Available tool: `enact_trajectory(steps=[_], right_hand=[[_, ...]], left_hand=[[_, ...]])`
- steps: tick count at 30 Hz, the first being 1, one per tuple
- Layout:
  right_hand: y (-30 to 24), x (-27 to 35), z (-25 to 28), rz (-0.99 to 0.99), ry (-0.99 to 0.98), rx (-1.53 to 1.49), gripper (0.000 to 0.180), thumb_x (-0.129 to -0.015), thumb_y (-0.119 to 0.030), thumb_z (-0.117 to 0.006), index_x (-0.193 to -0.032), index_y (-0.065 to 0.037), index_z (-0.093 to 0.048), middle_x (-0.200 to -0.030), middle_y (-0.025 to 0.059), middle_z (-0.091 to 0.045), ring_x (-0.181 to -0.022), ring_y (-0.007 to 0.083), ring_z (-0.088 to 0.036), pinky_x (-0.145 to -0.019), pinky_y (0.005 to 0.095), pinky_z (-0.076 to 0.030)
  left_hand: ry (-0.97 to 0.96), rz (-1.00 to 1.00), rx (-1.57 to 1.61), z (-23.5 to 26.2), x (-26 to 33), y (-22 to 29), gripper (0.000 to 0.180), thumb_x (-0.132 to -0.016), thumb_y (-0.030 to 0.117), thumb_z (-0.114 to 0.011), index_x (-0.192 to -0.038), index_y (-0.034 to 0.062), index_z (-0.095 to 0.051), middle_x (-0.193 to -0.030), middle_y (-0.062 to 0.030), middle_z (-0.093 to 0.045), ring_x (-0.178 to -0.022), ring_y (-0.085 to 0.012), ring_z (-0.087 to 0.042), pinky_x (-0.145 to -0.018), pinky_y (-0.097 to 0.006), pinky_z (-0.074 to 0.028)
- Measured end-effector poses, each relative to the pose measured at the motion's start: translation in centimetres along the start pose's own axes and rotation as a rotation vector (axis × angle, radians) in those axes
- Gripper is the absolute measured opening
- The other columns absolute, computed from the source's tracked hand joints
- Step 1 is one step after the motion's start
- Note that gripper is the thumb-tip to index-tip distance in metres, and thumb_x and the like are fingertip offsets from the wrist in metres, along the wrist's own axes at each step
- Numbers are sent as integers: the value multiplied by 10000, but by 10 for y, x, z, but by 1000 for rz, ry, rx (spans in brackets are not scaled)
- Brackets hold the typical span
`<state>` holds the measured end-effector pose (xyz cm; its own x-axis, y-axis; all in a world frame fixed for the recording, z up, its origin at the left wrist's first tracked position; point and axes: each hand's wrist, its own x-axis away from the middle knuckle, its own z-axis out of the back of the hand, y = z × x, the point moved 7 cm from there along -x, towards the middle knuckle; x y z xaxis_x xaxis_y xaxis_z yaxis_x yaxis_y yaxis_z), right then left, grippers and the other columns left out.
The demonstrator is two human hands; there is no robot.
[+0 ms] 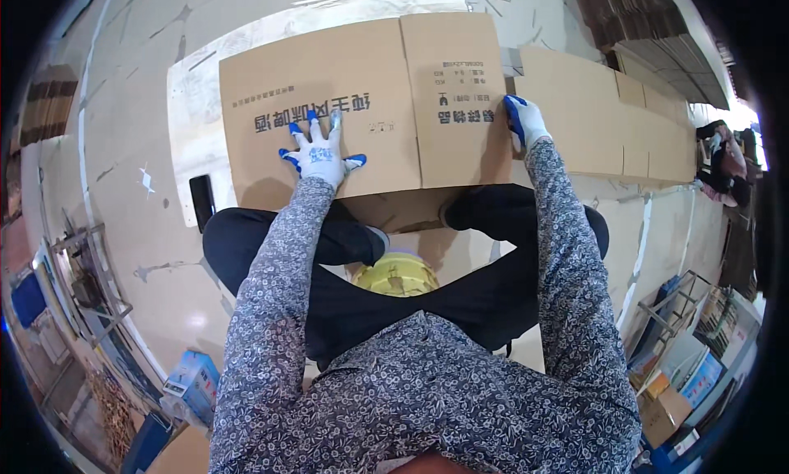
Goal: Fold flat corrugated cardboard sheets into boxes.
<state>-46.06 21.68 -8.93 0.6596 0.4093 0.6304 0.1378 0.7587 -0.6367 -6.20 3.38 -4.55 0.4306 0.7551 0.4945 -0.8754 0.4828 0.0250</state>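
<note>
Left hand [319, 157] is spread wide, glove and all, on that big cardboard box [374, 116], flattened, top center of the frame. Right hand [524, 122] is at its right edge, can't tell if it's pinching. Black phone [201, 203] lying left, more flat cardboard [604, 124] upper right.

The cardboard sheet [382, 157] was plain matt brown stuff, pretty smooth. My left grip [320, 157] and right grip [528, 122] wore white cloth gloves with blue, rubbery-looking fingertips. My sleeves [267, 281] were soft matt printed cloth, the dark phone [201, 203] looked smooth, and the tan floor [177, 297] had scuffs plus a faint shine.
</note>
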Motion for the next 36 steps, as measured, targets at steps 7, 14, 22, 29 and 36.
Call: enact_trajectory(steps=[7,14,22,29,36], right_hand=[[17,-25,-1,375,-105,-197,401,-935,-322,-627,-1212,-33,-659,-1084,99,-711,-925,154,-647,-819,313,-513],[19,-9,-19,140,261,-239,377,-918,-228,-645,-1239,-30,-639,-1140,145,-701,-954,208,-677,-860,342,-518],[-84,112,-77,560,692,919,817,-775,-571,-744,-1473,-293,-423,-1476,198,-436,-1339,445,-415,-1022,610,-382],[-63,94,-124,426,54,1115,864,-780,-656,-679,-1515,-362,-331,-1616,190,-151,-1464,485,-132,-1073,752,-181],[-64,83,-131,531,110,1114,837,-809,-634,-667,-1520,-373,-309,-1603,206,-180,-1453,511,-137,-1053,760,-219]], left_hand=[[12,10,-10,-1,-1,-1,1095,-701,642,-757,-1568,331,-164,-1627,-151,-125,-1456,-506,-115,-1019,-790,-212],[9,-2,-9,-1,0,0,1087,-707,643,-752,-1567,328,-168,-1626,-162,-126,-1452,-520,-106,-1016,-799,-195],[9,3,-3,-5,-3,0,1082,-711,656,-739,-1568,340,-158,-1635,-142,-104,-1465,-502,-72,-1018,-811,-174],[57,-39,3,-4,-5,4,1099,-707,668,-738,-1570,324,-152,-1611,-193,-144,-1438,-530,-139,-1006,-811,-191],[47,-51,-37,0,-8,-1,1068,-724,663,-728,-1565,289,-186,-1589,-211,-191,-1426,-525,-178,-1023,-784,-212]])
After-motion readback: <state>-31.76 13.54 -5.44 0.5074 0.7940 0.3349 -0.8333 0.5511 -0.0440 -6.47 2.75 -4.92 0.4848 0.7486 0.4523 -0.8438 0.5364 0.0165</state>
